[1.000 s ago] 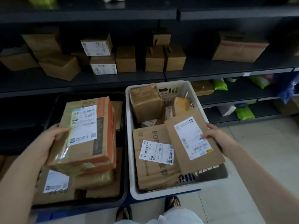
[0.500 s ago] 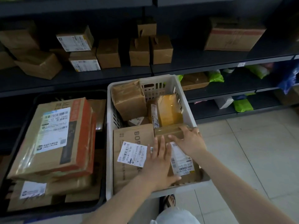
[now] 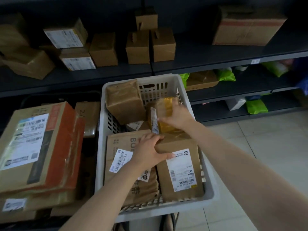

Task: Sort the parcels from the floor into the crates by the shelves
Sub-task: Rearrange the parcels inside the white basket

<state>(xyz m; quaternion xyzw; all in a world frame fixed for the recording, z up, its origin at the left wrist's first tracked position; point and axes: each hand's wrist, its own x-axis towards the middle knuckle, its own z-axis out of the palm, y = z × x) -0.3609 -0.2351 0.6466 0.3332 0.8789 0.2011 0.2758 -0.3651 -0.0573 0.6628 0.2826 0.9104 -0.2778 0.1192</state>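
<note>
Parcels fill two crates standing side by side on the floor (image 3: 270,155) in front of dark shelves (image 3: 216,61). In the white crate (image 3: 100,155), a flat parcel (image 3: 181,172) with a white label lies at the near right, partly over a big brown envelope (image 3: 120,144). The left hand (image 3: 148,152) grips this flat parcel at its far left corner, with the fingers curled over the top edge and the thumb stretched across the front towards the label. Just behind it, a yellow parcel (image 3: 166,106) stands on edge against the crate's right wall. The right hand (image 3: 179,115) lies over it, fingers spread on top and thumb beside its label strip. The hand is blurred, so I cannot tell whether it clasps the parcel or only presses on it. A taped brown parcel (image 3: 123,100) leans in the far left corner. The black crate (image 3: 89,164) to the left holds stacked boxes, the topmost an orange-sided box (image 3: 41,147). Small cartons (image 3: 103,49) sit on the upper shelf and green bags (image 3: 256,106) on the lower ones.
</note>
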